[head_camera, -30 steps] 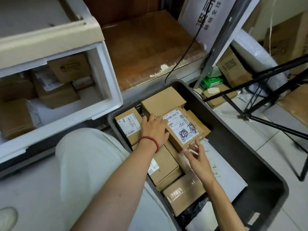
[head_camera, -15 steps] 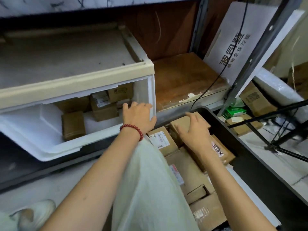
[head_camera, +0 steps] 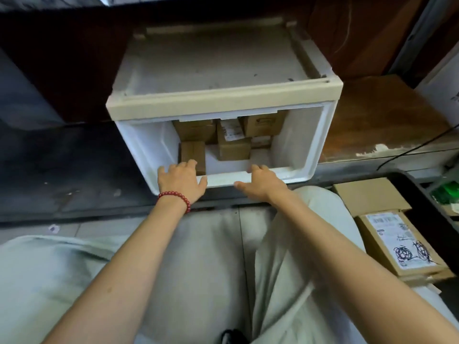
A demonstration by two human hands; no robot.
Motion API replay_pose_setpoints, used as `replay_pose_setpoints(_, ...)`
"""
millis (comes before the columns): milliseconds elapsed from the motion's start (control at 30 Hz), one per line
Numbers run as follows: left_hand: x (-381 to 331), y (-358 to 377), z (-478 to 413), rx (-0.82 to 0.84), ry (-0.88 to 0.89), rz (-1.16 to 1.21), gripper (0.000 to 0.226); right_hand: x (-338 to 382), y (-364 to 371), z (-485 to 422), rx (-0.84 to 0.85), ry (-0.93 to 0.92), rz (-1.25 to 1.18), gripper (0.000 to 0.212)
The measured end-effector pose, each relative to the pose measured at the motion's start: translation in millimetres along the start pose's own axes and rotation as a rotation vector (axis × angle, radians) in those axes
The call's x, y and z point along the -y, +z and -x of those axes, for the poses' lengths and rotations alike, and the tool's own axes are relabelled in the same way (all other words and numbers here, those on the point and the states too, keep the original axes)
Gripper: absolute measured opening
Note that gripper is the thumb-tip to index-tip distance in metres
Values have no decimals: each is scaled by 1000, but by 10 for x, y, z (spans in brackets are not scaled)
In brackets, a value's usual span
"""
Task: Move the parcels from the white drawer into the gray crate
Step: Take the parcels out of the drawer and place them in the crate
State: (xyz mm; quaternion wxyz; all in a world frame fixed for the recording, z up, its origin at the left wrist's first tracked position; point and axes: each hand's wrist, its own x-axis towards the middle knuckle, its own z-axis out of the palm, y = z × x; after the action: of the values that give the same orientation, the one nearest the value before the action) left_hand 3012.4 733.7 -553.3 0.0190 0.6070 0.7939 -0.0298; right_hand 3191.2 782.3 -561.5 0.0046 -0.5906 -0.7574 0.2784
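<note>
Inside the drawer [head_camera: 308, 147], brown parcels [head_camera: 233, 148] sit toward the back. Left hand [head_camera: 182, 182] and right hand [head_camera: 259, 182] lie spread over its front rim, holding nothing. Rightward, the crate [head_camera: 425, 193] holds more boxes [head_camera: 397, 247].

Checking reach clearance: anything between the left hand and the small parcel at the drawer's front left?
Nothing visible. The left hand is over the white drawer at its front rim, fingertips at the small parcel; contact unclear. The right hand hovers open at the same rim.

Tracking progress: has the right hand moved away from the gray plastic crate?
Yes: the right hand went leftward from the gray plastic crate to the white plastic drawer's front rim.
</note>
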Motion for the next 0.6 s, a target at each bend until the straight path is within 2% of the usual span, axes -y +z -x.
replay_pose_setpoints(133, 265, 198, -196, 38, -33, 29, 55, 94, 168, -328, 71, 0, 8, 66)
replay_pose_setpoints(267, 186, 318, -485, 63, -77, 104, 57, 210, 254, -700, 42, -88, 10, 63)
replay_pose_setpoints(400, 111, 445, -824, 56, -118, 95, 59, 193, 399, -1100, 37, -73, 24, 56)
replay_pose_setpoints(500, 161, 573, -1050, 109, -158, 18, 69, 194, 536, -1337, 49, -39, 9, 56)
replay_pose_setpoints(600, 205, 763, -1284, 171, -252, 91, 86, 226, 673, -1529, 51, -34, 8, 60)
